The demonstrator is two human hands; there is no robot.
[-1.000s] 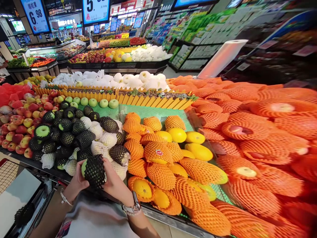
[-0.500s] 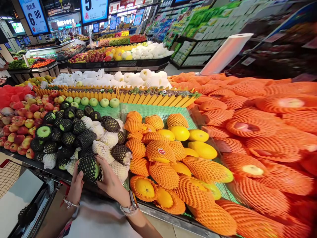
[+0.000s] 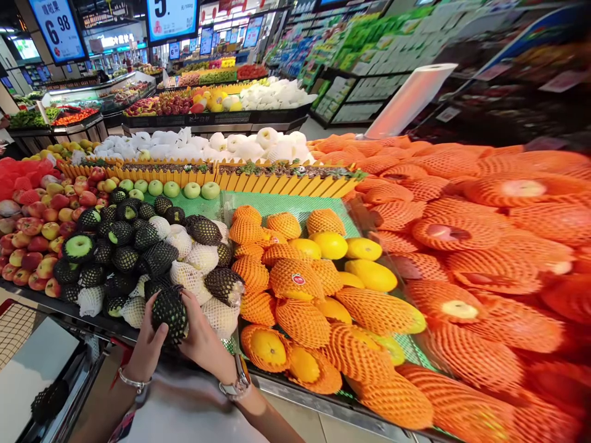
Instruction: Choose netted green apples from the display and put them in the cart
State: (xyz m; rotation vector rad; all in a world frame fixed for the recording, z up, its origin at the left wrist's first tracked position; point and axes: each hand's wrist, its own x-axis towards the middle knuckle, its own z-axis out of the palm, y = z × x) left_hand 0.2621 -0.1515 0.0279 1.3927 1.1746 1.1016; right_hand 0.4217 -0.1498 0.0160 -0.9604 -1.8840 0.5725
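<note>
Between both palms I hold a green apple in a black foam net (image 3: 170,315), above the front edge of the fruit stand. My left hand (image 3: 146,344) wraps its left side, thumb towards me. On its right side are the fingers of my right hand (image 3: 202,338), whose wrist carries a silver watch (image 3: 240,381). A heap of black-netted apples (image 3: 125,258) lies just behind and left of my hands. White-netted fruit (image 3: 190,280) sits beyond my right hand, mixed with a few black nets.
Orange-netted yellow melons (image 3: 300,320) fill the tray to the right, with larger orange-netted fruit (image 3: 484,314) further right. Red apples (image 3: 34,227) lie left. A yellow picket-fence divider (image 3: 286,181) crosses behind. Part of a shopping cart (image 3: 41,363) stands at lower left.
The netted apple has turned in my hands, so less green shows and more black netting faces me. My left hand has moved slightly right and further round it. The view has shifted slightly.
</note>
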